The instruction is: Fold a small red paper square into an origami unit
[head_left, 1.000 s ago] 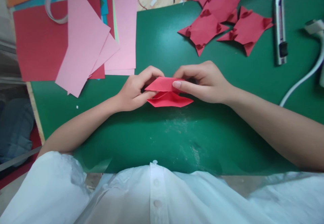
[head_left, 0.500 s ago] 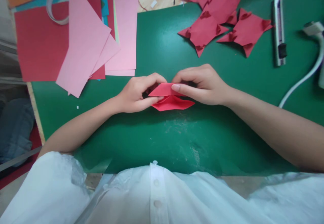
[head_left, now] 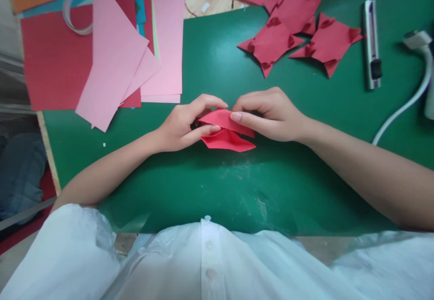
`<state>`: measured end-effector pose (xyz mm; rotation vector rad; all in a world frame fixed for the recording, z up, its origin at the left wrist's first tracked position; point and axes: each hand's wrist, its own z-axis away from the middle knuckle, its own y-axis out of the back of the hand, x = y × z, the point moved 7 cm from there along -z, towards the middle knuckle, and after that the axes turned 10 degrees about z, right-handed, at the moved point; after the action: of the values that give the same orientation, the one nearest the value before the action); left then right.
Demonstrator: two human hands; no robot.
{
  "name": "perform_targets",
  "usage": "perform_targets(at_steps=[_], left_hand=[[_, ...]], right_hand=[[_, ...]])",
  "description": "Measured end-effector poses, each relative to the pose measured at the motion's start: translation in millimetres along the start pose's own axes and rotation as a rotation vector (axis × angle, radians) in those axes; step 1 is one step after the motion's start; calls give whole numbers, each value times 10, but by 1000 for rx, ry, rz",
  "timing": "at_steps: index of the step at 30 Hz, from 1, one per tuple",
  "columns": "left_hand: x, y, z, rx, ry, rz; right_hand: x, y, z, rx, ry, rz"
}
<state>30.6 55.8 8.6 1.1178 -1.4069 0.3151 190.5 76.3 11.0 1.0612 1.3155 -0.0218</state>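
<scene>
Head view: left hand (head_left: 183, 126) and right hand (head_left: 276, 115) are pinching the folded red paper (head_left: 224, 119) between them, its long axis running roughly side to side, neither hand nearer.

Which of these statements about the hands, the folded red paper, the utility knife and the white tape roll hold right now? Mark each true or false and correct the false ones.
1. The left hand and the right hand both hold the folded red paper. True.
2. The utility knife lies on the green work surface, toward the picture's upper right. True.
3. The left hand is gripping the utility knife. False: it holds the folded red paper.
4. The white tape roll is at the picture's upper left, by sheets of coloured paper. True.
5. The utility knife lies next to the white tape roll. False: they are on opposite sides of the picture.
</scene>
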Motion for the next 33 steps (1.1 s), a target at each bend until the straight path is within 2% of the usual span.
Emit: perform_targets(at_steps=[3, 10, 19, 33], left_hand=[[-7, -7, 5, -5, -7, 12], [20, -11, 1, 12, -124, 61], [32, 31, -4, 44, -149, 63], [67, 43, 8, 97, -219, -15]], right_hand=[[8, 2, 0, -4, -11, -12], [3, 23, 17, 14, 18, -29], [-15, 22, 8, 21, 42, -2], [-31, -74, 32, -49, 87, 205]])
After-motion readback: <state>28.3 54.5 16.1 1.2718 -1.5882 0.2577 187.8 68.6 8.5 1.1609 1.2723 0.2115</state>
